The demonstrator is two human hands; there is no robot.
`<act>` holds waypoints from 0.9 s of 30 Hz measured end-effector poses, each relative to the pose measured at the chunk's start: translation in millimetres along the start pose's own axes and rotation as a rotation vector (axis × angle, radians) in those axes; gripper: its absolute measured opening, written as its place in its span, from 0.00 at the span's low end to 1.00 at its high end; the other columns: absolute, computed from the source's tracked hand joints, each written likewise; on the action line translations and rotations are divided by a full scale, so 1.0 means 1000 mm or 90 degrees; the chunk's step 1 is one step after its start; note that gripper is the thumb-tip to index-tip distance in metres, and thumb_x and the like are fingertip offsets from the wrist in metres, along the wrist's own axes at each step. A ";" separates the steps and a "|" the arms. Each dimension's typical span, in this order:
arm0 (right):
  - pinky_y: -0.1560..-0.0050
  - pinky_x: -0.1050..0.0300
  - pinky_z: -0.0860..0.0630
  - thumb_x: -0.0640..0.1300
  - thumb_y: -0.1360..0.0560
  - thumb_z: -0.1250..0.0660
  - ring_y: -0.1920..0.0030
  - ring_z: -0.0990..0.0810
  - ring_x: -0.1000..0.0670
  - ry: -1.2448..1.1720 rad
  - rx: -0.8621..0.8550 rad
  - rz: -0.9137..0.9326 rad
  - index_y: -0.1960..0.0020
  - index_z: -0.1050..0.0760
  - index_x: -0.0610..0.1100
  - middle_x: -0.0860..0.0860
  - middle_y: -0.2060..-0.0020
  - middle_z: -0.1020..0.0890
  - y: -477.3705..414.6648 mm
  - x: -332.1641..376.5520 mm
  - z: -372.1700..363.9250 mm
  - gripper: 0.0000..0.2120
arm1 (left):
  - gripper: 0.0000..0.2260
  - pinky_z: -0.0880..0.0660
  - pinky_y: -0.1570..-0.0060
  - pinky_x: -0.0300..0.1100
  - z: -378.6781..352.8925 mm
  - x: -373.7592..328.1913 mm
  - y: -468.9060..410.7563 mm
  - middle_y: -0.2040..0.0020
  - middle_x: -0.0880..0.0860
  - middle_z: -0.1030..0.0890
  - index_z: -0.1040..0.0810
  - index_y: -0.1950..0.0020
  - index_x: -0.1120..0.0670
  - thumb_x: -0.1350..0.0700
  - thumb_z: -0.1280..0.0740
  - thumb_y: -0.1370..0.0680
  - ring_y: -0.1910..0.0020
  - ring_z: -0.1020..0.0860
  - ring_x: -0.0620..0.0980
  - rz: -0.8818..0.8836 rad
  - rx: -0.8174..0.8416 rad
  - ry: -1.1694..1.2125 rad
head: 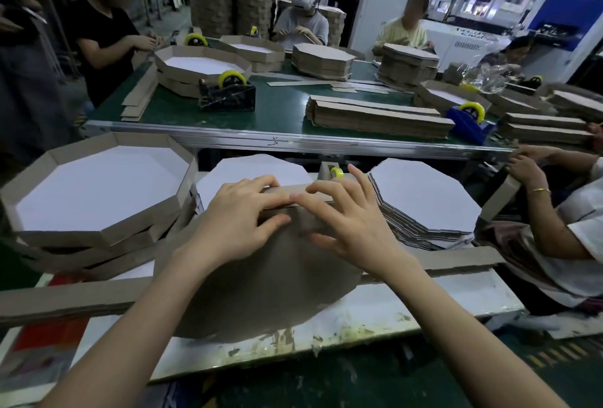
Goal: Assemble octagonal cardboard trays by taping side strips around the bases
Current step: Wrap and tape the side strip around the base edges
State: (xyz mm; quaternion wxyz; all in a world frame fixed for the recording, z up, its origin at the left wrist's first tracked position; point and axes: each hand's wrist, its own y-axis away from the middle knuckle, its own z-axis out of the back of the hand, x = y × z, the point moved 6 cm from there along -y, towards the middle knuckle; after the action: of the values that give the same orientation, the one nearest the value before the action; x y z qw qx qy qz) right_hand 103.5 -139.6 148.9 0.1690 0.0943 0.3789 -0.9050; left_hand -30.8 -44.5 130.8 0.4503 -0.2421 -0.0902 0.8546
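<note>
An octagonal cardboard base (pixel 261 290) lies brown side up on the white bench in front of me. A brown side strip (pixel 295 190) stands along its far edge. My left hand (pixel 235 221) and my right hand (pixel 342 221) meet at that edge, fingers spread over the strip and thumbs lying on the base. A small yellow tape roll (pixel 336 172) sits just behind my right fingers. Whether tape is under my fingers is hidden.
Finished trays (pixel 98 192) are stacked at the left. White bases (pixel 424 198) are piled at the right, another white base (pixel 254 172) behind my hands. Loose strips (pixel 49 303) lie at the near left. Another person's hands (pixel 525 166) work at the right. A green table (pixel 280 114) holds dispensers and strips.
</note>
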 end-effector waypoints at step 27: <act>0.28 0.46 0.37 0.42 0.25 0.29 0.42 0.31 0.44 -0.183 -0.123 -0.022 0.66 0.18 0.44 0.49 0.44 0.28 0.010 0.001 -0.011 0.11 | 0.13 0.28 0.51 0.45 0.006 -0.016 -0.002 0.51 0.41 0.17 0.19 0.48 0.31 0.31 0.37 0.27 0.50 0.22 0.49 0.116 -0.122 0.070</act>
State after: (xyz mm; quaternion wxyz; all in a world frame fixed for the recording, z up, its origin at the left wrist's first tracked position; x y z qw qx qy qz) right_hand 107.0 -138.4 133.9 0.2144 -0.0590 0.4376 -0.8713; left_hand -24.9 -55.8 141.4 0.3500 -0.3380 -0.1243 0.8648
